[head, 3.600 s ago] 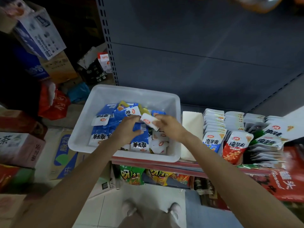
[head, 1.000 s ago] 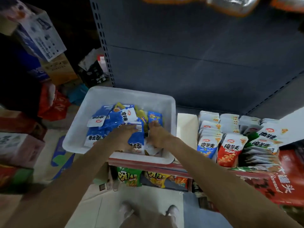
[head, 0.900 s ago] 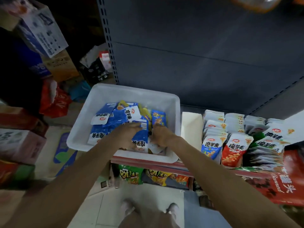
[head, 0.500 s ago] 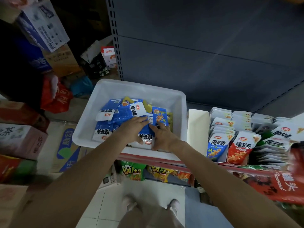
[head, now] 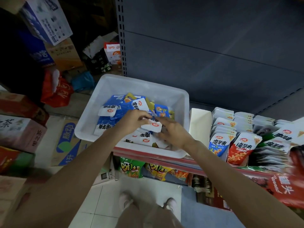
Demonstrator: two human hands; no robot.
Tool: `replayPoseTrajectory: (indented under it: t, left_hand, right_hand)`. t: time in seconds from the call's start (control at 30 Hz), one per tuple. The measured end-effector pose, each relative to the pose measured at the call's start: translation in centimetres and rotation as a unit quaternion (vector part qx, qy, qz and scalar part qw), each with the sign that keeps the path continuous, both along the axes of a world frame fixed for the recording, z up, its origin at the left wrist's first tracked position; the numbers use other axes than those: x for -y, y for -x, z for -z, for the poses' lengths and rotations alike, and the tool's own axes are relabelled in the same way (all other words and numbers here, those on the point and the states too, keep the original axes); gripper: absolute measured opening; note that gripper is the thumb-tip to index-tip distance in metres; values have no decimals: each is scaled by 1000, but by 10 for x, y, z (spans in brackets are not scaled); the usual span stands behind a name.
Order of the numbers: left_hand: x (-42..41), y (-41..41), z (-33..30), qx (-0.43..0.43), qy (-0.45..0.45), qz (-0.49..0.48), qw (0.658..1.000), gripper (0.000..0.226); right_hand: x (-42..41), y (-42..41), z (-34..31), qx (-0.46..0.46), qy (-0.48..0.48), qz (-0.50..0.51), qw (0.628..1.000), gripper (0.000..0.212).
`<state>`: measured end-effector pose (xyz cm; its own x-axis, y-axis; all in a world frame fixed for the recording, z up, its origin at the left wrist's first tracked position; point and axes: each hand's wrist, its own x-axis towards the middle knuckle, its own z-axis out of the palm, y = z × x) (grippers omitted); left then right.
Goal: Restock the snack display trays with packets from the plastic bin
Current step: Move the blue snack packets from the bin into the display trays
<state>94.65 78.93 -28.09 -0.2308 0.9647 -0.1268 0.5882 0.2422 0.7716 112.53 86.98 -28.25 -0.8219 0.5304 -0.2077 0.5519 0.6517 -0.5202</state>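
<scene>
Bin: white rectangular plastic bin (head: pixel 115 89) sits on the red-edged shelf, left of the trays; a loose heap of small blue-and-white foil snack packets (head: pixel 107 127) covers its floor

Left grip: our left hand (head: pixel 131 120) is over the heap, fingers curled, pinching the left edge of a small white packet with a red round logo (head: pixel 153 126)

Right grip: our right hand (head: pixel 172 131) meets it from the other side, fingertips closed on the same white packet's right end

Change: half a second back both hands lay flat down among the packets, sorting; now the white packet is lifted clear of the heap and held between them. Seconds earlier a like packet was held the same way, so we read this as picking one by one

Trays: white cardboard display trays (head: pixel 199 122) stand just right of the bin, rows of upright packets with blue, red and green fronts (head: pixel 218 143); the leftmost slot next to the bin looks bare

Meaning: one packet is in hand, none placed from this pick yet; our guess is it goes right, into a tray

Risk: slick foil, a thin pinch by the edges, it could slip

Surroundings: stacked cardboard cartons (head: pixel 21 132) at left, green and yellow chip bags (head: pixel 130 167) on the shelf below
</scene>
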Motion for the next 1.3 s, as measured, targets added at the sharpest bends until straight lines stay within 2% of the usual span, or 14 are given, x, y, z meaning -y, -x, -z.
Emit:
replayPoseTrajectory:
  t: [0.1,0.2,0.3,0.4,0.47,0.57,0.67,0.73,0.83,1.0,1.3]
  left_hand:
    - [-3,-5,-16,87,-42,-41,994,19]
    - [-9,-17,-23,152,-55,-90,983,8]
    - [-17,-37,-37,243,-65,-126,960,18]
    - [-31,-60,-62,336,-49,-152,928,27]
    - [-42,-76,-72,309,-68,-120,941,25]
    - [-59,-100,-79,209,-114,-65,969,9]
    - [-80,-125,-89,179,-153,-51,971,11]
    - [-94,-142,-91,171,-159,-41,971,10]
    - [-111,-165,-83,126,-131,-23,983,5]
    - [-112,-192,-57,-11,-25,25,999,30]
    - [-108,-209,-48,-19,6,22,1000,29]
  right_hand:
    - [-2,-6,-19,-116,58,66,989,52]
    - [-8,-10,-32,-146,83,107,980,44]
    - [-9,-20,-46,-184,120,148,964,21]
    - [-22,-34,-58,-258,181,235,920,33]
    - [-35,-47,-67,-290,180,271,900,36]
    - [-50,-71,-86,-337,183,299,874,28]
    - [-63,-100,-101,-335,156,284,885,16]
    - [-75,-121,-107,-332,132,287,889,21]
    - [-92,-151,-109,-338,91,327,878,26]
    - [-110,-183,-100,-350,94,372,855,22]
    - [-115,-187,-92,-362,150,374,841,22]
